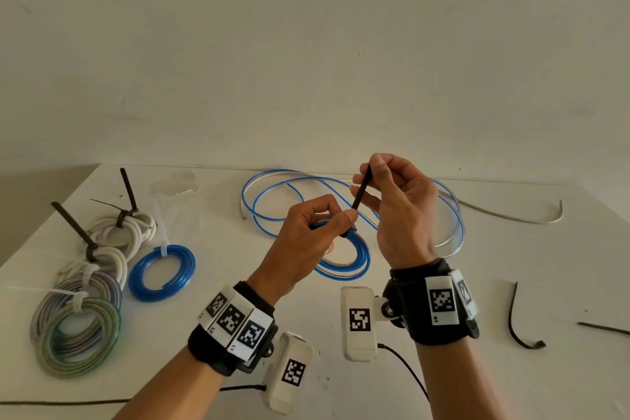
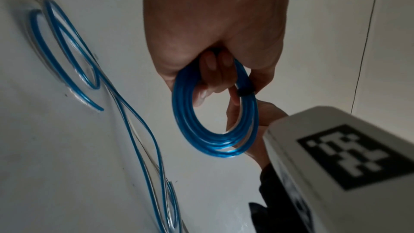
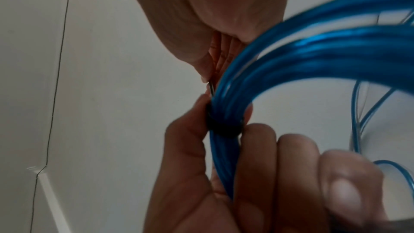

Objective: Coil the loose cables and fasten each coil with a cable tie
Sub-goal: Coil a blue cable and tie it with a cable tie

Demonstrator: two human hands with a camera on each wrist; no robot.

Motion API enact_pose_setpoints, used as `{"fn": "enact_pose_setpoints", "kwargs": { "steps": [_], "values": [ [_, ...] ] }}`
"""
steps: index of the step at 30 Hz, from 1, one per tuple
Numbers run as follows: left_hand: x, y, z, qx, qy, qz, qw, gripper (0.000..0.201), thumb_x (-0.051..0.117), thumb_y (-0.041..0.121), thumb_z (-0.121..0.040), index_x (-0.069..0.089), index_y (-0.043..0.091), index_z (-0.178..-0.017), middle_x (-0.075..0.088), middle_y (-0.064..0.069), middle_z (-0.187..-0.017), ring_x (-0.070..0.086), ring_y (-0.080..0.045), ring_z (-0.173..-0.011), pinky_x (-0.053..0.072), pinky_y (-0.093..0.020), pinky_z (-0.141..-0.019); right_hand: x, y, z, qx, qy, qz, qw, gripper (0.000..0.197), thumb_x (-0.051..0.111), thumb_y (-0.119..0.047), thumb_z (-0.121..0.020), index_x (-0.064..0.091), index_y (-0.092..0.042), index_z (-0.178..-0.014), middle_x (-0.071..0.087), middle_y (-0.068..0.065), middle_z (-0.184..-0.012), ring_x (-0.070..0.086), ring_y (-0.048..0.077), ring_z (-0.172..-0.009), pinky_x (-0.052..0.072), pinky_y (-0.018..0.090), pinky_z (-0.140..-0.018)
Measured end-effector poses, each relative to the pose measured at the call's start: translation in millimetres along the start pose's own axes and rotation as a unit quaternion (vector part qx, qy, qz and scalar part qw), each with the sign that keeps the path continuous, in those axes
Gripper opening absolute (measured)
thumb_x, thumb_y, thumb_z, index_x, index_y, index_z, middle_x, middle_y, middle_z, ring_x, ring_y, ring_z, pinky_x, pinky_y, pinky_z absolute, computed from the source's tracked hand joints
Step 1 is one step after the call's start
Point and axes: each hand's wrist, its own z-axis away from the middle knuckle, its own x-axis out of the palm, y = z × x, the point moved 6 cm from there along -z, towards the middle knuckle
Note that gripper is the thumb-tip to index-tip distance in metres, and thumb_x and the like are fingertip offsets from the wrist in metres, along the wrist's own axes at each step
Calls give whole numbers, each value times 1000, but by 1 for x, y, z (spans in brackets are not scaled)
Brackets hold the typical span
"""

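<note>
My left hand [image 1: 317, 232] grips a coil of blue cable [image 1: 354, 257] above the white table [image 1: 375, 385], its fingers curled through the ring. A black cable tie [image 1: 362, 189] is wrapped round the coil; its band [image 2: 245, 93] sits tight beside the left thumb. My right hand [image 1: 392, 194] pinches the tie's free tail and holds it up and to the right. The right wrist view shows the tie band [image 3: 224, 127] close up on the blue coil [image 3: 313, 56]. Loose blue cable [image 1: 272, 201] trails from the coil across the table behind.
Several tied coils lie at the left: white ones [image 1: 126, 232], a blue one [image 1: 162, 271], a grey one [image 1: 71, 303] and a green one [image 1: 80, 337]. A white cable [image 1: 511, 218] runs along the back right. Spare black ties [image 1: 521, 320] lie at the right.
</note>
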Motion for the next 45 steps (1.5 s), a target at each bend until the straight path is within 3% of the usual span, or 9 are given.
{"fn": "enact_pose_setpoints", "kwargs": {
  "steps": [7,15,20,22,24,28,32,38,45],
  "values": [
    [-2,-5,-2,-10,6,-12,1000,25,62,23,-96,56,18,-73,71,2,-72,52,-4,-49,43,-18,-57,-2,2,0,1,1,-6,1000,15,59,-11,-102,65,2,-98,68,10,-80,67,24,-71,59,32,-74],
    [-7,4,-1,-9,23,32,999,30,64,37,-89,62,10,-77,54,7,-58,39,-8,-52,39,-27,-56,0,3,-2,20,-20,-3,1000,21,59,-21,-102,67,-1,-102,74,10,-91,72,23,-82,60,31,-78],
    [-35,15,-3,-28,129,136,982,31,59,30,-99,59,14,-72,40,7,-52,31,-7,-47,35,-22,-48,19,10,18,86,-206,158,962,45,65,-50,-90,72,-9,-108,78,12,-101,75,29,-98,61,39,-87],
    [-44,20,-2,-37,156,147,976,33,58,36,-100,61,17,-73,35,0,-56,31,-12,-51,35,-24,-49,26,13,32,83,-273,232,930,38,70,-46,-87,74,-13,-104,80,6,-96,76,23,-95,62,38,-86],
    [-51,27,5,-39,159,147,976,33,57,42,-99,67,16,-81,33,0,-56,32,-13,-52,37,-25,-50,28,11,40,71,-261,237,933,23,71,-31,-91,75,-12,-103,80,5,-92,77,19,-91,63,36,-81],
    [-63,42,26,-25,100,30,994,31,67,45,-92,73,17,-106,73,-6,-88,71,-16,-83,58,-32,-81,31,-3,44,69,-231,198,950,20,66,-21,-97,75,-5,-107,80,8,-92,77,21,-89,62,31,-76],
    [-79,55,53,-38,84,86,992,34,75,16,-83,71,5,-115,76,-15,-107,74,-28,-103,61,-33,-83,42,-17,55,107,-279,160,941,27,62,-23,-100,71,-3,-116,79,12,-102,76,24,-98,62,31,-82],
    [-100,64,87,-78,91,151,981,35,70,13,-84,71,6,-118,76,-15,-111,72,-24,-108,59,-39,-93,67,-21,76,92,-277,184,938,21,65,-23,-98,74,-6,-107,79,8,-96,76,20,-93,63,31,-78],
    [-142,67,125,-79,135,116,981,28,67,14,-89,70,7,-116,76,-16,-105,74,-27,-100,62,-29,-78,108,0,98,122,-306,186,926,27,72,-23,-94,73,3,-104,75,14,-88,70,20,-78,63,32,-76]
  ]
}}
